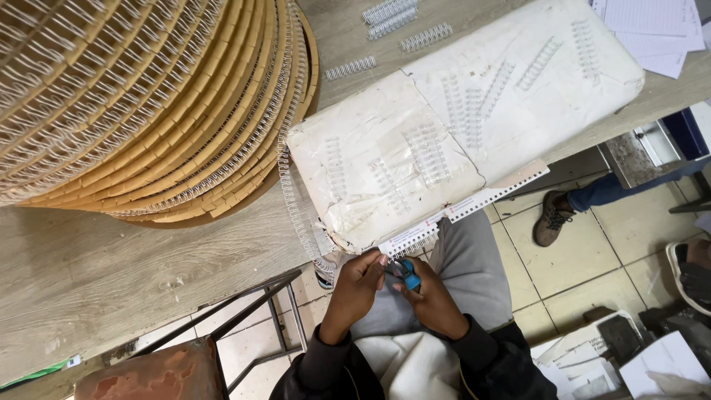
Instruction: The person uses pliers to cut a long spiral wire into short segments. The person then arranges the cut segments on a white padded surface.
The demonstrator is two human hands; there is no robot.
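While seated at the worktop [111, 274]: left hand [357, 285] pinching punched paper strip [444, 217] at the edge, right hand [429, 296] clenched on blue-handled cutter [409, 275]; wire-binding spool [133, 96] beside wrapped white bundle [415, 141].

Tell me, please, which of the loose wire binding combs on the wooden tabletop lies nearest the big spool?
The short comb lying alone just right of the spool; the other loose combs sit farther along the tabletop, near its far edge.
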